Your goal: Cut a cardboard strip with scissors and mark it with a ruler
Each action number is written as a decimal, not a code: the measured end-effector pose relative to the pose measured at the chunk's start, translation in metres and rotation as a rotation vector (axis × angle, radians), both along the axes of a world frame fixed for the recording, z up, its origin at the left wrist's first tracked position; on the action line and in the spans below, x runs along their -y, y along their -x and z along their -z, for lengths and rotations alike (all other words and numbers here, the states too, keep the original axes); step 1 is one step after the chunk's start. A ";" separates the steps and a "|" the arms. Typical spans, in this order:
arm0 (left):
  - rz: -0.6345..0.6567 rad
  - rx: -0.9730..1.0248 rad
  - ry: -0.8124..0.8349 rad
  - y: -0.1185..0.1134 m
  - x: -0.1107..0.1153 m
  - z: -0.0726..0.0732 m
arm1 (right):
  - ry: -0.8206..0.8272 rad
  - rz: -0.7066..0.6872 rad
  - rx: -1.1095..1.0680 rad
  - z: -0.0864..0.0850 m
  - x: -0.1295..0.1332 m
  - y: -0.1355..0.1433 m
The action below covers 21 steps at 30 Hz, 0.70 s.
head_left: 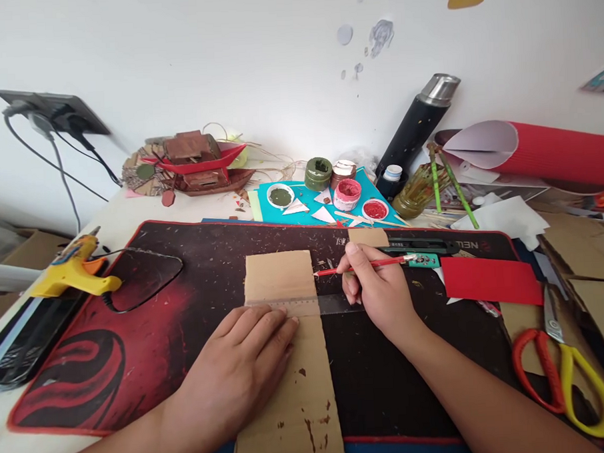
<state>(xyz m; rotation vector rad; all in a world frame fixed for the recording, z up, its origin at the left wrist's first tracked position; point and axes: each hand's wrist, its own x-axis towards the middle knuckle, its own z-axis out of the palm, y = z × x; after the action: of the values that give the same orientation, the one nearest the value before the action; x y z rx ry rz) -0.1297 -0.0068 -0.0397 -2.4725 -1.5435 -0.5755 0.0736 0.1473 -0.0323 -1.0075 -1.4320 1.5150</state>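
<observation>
A long strip of brown cardboard [280, 274] lies on the dark mat, with dark brown stains near its lower end. Across it rests a clear plastic ruler [335, 304], running past the strip's right edge. My left hand [245, 362] lies flat over the ruler's left part and the cardboard, fingers stretched out side by side; its thumb is hidden. Between the thumb and fingers of my right hand [377, 286] is a red pencil [329, 272]. The pencil's tip points left, close to the cardboard's right edge above the ruler.
A yellow glue gun [74, 270] with a cord sits left. Paint jars [318, 174] and painted model boats [199, 167] stand behind the mat [149, 280]. Right are red card [492, 280], scissors [554, 329] and a black flask [410, 131]. A green-and-black cutter [423, 260] lies behind my right hand.
</observation>
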 end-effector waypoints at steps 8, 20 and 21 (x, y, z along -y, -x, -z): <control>0.001 -0.010 -0.007 0.000 0.000 0.003 | -0.013 0.023 0.005 -0.001 0.000 -0.001; -0.018 -0.064 -0.034 -0.003 -0.002 0.001 | -0.029 0.018 0.006 0.003 -0.001 -0.002; -0.018 -0.065 -0.032 -0.003 -0.002 0.001 | -0.028 0.015 0.008 0.003 -0.001 -0.001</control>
<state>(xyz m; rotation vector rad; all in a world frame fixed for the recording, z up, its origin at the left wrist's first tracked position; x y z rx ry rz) -0.1271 -0.0044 -0.0407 -2.4265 -1.5186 -0.5073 0.0750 0.1487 -0.0357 -1.0065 -1.4444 1.4783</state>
